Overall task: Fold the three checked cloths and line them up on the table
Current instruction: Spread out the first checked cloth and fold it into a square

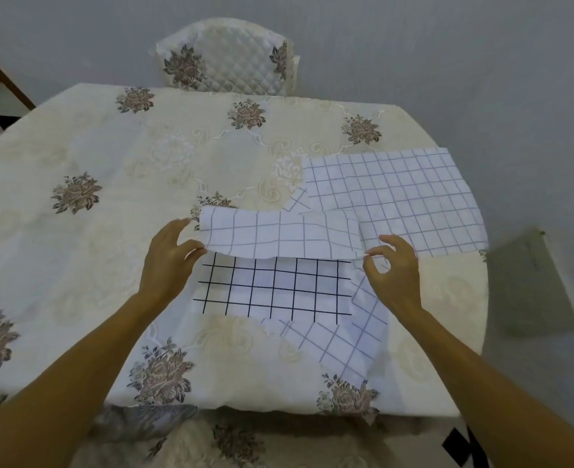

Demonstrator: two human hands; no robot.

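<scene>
Two corners of the raised flap of the dark-check cloth [275, 287] are being pinched: the 9 o'clock corner between thumb and fingers of the left hand [169, 258], the 3 o'clock corner by the right hand [393, 270]. The cloth is lying near the centre of the table [76, 265], long axis running 9 to 3, the flap showing its pale reverse. Its flat near edge is lying at 6 o'clock from both pinches, so the flap is probably being carried that way, both hands equally near. A spread pale-check cloth [393, 197] is being overlapped at 1 o'clock. A third cloth [339, 342], skewed and unfolded, is being partly covered at 5 o'clock.
</scene>
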